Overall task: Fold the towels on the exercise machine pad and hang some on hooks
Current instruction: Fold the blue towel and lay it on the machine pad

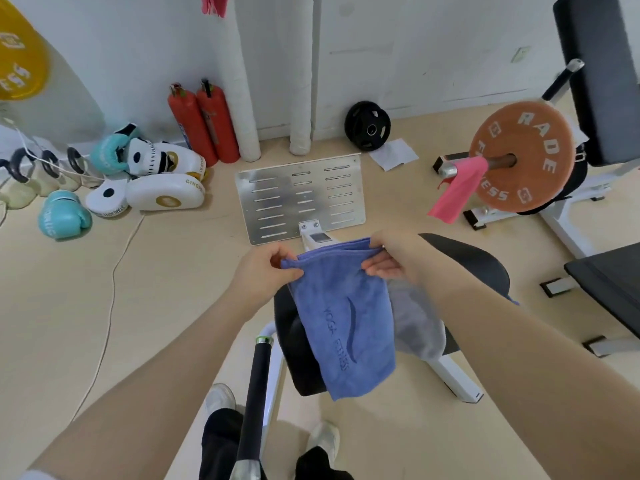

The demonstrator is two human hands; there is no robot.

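Both forearms reach forward and down, wrists bent inward. Left hand [263,268] pinches the left top corner of the blue towel [343,320], thumb over the edge, fingers curled behind. Right hand [394,256] pinches the right top corner, fingers curled over the doubled hem. Towel hangs folded, held above the black machine pad [474,261]. A grey towel [415,327] lies on the pad, just behind the blue one. A pink towel [457,190] hangs off the bar beside the orange weight plate [523,157]. 2 red extinguishers [202,123] stand against the wall.
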